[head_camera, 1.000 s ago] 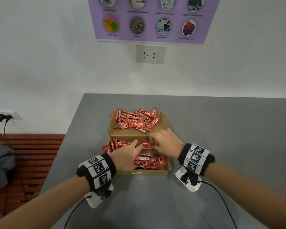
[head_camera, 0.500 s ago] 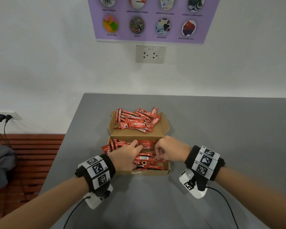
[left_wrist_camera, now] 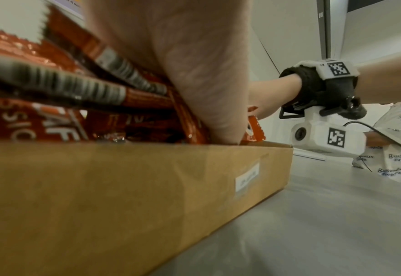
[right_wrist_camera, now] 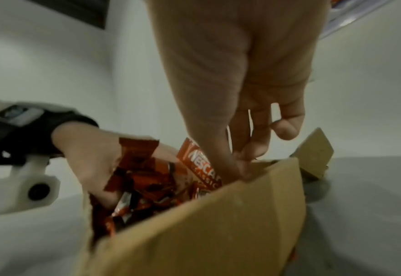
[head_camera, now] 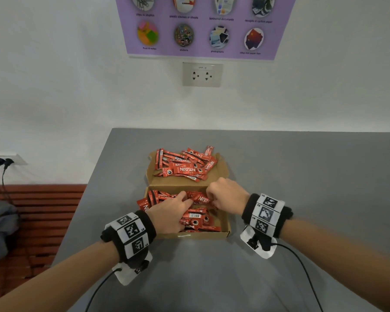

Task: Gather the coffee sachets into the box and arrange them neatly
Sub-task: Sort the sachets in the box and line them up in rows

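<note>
Pinched between the right hand's point(head_camera: 226, 195) thumb and curled fingers is one red Nescafé sachet point(head_camera: 202, 199), tilted up over the far right part of the cardboard box point(head_camera: 203, 235). Half a second ago this hand sat lower and nearer in the box; it has since moved toward the far wall. The left hand point(head_camera: 169, 213) has stayed where it was, fingers spread and pressing flat on the loose sachets in the box point(head_camera: 195, 219). A second heap of sachets point(head_camera: 184, 164) lies on the open lid flap point(head_camera: 222, 163), beyond the box, on the grey table point(head_camera: 302, 176). Only the right wrist view shows the thumb point(right_wrist_camera: 218, 142) pressed along the sachet's printed face point(right_wrist_camera: 200, 158). Only the left wrist view shows a small white label point(left_wrist_camera: 247, 179) on the box's near wall point(left_wrist_camera: 123, 196). Barcoded sachets point(left_wrist_camera: 60, 84) lie under the left palm point(left_wrist_camera: 189, 65).
</note>
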`<state>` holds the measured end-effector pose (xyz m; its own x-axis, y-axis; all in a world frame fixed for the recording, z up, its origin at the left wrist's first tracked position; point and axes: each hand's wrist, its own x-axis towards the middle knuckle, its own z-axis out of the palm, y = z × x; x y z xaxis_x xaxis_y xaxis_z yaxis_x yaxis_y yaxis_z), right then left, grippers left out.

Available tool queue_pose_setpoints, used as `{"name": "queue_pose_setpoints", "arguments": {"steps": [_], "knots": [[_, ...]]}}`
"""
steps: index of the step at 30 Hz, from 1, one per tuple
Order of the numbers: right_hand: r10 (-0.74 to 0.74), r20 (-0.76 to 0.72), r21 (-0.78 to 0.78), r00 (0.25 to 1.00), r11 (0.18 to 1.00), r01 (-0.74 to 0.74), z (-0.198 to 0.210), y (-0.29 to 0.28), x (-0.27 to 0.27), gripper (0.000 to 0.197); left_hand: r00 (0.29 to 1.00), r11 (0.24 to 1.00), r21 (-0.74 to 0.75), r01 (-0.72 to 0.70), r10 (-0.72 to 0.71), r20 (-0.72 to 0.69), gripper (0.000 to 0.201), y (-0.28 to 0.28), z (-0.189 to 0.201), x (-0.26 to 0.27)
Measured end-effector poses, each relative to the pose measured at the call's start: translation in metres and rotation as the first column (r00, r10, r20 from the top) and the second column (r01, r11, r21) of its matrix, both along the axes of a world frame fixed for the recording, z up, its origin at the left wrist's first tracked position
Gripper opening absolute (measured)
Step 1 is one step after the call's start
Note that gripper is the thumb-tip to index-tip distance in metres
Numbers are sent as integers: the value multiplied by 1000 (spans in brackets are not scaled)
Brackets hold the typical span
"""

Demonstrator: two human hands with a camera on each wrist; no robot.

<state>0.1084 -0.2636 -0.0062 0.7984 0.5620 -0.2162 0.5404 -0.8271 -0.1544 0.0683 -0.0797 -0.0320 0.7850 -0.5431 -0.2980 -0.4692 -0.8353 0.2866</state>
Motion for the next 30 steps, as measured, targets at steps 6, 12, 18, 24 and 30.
{"name": "queue_pose_setpoints", "arguments": {"steps": [6,12,18,24,30], "knots": [[48,3,-116,999,992,-47,-2,9,1,9,1000,1000,14,-2,2,-19,62,0,-1,2],[20,30,-76,999,997,-18,-11,9,3,8,1000,1000,-7,-3,3,-10,71,1,-6,2],[-14,44,7,999,1000,14,-20,-2,5,4,1000,1000,-9,-8,8,0,67,1,-7,2],[8,-18,29,1000,1000,-8,-19,-7,3,10,1000,1000,-12,-3,3,13,62,1,-5,1],[-18,-16,93,1000,995,20,-23,-8,7,22,1000,1000,-3,2,-2,18,61,0,-4,-1]]}}
